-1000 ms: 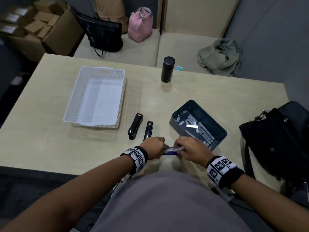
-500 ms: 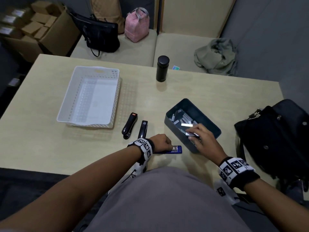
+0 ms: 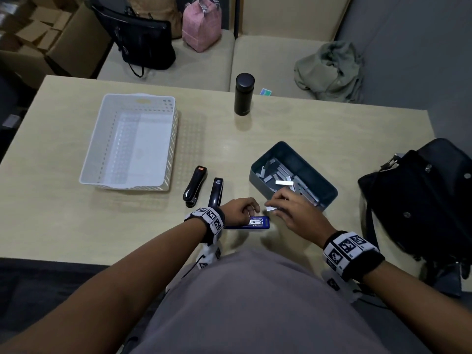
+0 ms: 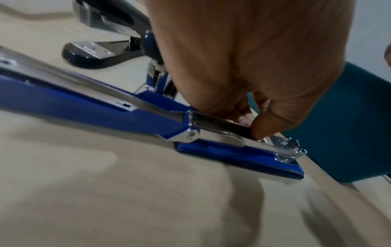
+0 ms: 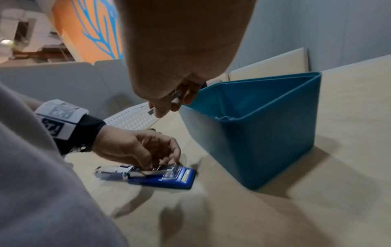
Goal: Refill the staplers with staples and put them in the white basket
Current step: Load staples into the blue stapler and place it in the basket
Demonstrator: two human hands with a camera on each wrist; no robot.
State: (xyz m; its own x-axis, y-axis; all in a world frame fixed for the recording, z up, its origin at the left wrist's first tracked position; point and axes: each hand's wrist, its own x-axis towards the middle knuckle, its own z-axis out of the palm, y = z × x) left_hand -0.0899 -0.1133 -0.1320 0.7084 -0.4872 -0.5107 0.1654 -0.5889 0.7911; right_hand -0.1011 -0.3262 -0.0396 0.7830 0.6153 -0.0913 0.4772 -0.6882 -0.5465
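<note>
A blue stapler (image 3: 258,223) (image 4: 211,150) (image 5: 165,177) lies opened flat near the table's front edge. My left hand (image 3: 251,213) (image 4: 249,123) (image 5: 162,162) pinches its metal magazine. My right hand (image 3: 274,206) (image 5: 169,107) pinches a strip of staples (image 3: 271,208) (image 5: 175,96) just above and right of the stapler, beside the teal box (image 3: 314,164) (image 5: 264,133) of staple strips. Two black staplers (image 3: 195,186) (image 3: 216,191) lie side by side left of my hands. The white basket (image 3: 171,146) stands at the left with nothing in it.
A black flask (image 3: 244,94) stands at the table's far edge. A black bag (image 3: 421,200) sits on the table's right end, close to my right forearm. Bags and a grey cloth lie on the seats beyond.
My right hand left the blue stapler, reached into the teal box, and has come back toward the stapler with a staple strip. My left hand stayed on the stapler.
</note>
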